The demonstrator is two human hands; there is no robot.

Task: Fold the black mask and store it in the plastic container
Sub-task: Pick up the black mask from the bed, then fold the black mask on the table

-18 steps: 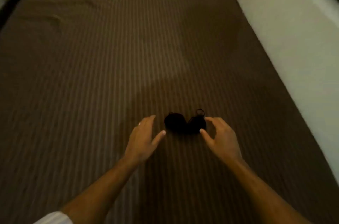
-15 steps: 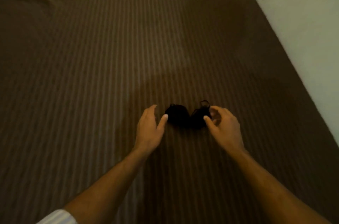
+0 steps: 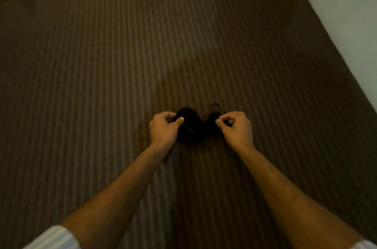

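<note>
My left hand (image 3: 163,129) and right hand (image 3: 236,128), open a moment ago, now pinch opposite ends of the crumpled black mask (image 3: 192,126) on the striped bed (image 3: 102,85); I judge spreading comes next.

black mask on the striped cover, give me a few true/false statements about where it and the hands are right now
1. The black mask lies crumpled on the brown striped cover. True.
2. The left hand pinches the mask's left end. True.
3. The right hand rests flat on the cover, well away from the mask. False: its fingers are closed on the mask's right end.
4. A plastic container stands beside the mask. False: none is in view.
5. A thin ear loop sticks out at the mask's far right side. True.
</note>
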